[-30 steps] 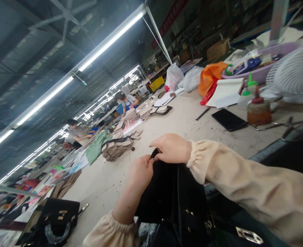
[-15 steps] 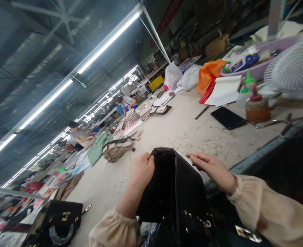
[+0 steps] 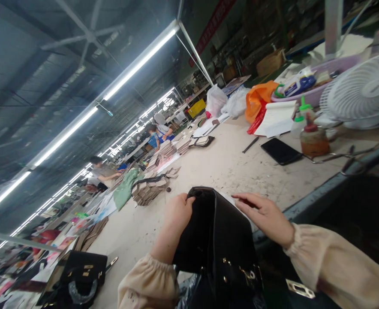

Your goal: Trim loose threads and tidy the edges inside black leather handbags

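A black handbag [image 3: 233, 227] with gold-coloured metal fittings stands in front of me, its mouth open and its dark inside showing. My left hand [image 3: 178, 212] is closed on the bag's upper left edge, thumb bent over the rim. Just right of the bag's far side is my right hand [image 3: 265, 214], fingers stretched out and a gap between thumb and fingers; I see nothing held in it. Below the right sleeve a gold-coloured clasp plate [image 3: 300, 289] shows on a dark strip.
A second black handbag [image 3: 85, 270] lies at lower left. On the worktable [image 3: 205, 167] are stacked brown pieces [image 3: 151, 189], a phone [image 3: 281, 151], a bottle of amber liquid [image 3: 314, 141], a notepad [image 3: 278, 118] and a white fan [image 3: 363, 92]. Two people work farther back.
The view has shifted slightly. My left hand keeps its hold on the bag's edge. The thumb and fingers of my right hand have spread a little farther apart.
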`<state>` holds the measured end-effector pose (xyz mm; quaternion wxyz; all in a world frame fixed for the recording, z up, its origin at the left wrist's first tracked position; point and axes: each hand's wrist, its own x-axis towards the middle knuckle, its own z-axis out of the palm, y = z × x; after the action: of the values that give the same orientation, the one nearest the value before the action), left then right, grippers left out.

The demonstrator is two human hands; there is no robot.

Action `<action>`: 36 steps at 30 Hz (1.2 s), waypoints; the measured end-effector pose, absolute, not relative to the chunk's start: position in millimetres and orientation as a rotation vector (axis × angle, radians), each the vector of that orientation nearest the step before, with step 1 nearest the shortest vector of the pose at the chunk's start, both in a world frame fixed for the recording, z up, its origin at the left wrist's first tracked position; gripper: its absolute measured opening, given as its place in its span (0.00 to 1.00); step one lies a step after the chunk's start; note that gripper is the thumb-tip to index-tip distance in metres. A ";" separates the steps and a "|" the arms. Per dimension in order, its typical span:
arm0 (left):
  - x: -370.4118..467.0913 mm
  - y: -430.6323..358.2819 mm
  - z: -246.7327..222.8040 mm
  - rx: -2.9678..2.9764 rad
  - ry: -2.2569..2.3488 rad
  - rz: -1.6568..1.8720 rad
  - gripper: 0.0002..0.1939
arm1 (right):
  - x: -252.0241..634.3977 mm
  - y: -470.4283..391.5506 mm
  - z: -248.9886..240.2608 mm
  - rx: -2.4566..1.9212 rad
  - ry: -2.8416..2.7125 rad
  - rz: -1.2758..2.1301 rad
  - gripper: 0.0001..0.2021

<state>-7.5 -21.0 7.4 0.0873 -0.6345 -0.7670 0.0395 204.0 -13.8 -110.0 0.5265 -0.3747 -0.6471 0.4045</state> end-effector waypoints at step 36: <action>-13.7 -20.5 6.3 -2.072 -2.292 -0.278 0.14 | 131.4 38.1 5.9 -0.860 -2.444 -0.137 0.10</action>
<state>-13.7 -20.5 6.3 0.0196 -0.6678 -0.7387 -0.0897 131.4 38.1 5.9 0.2700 -0.3192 -0.9070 -0.0508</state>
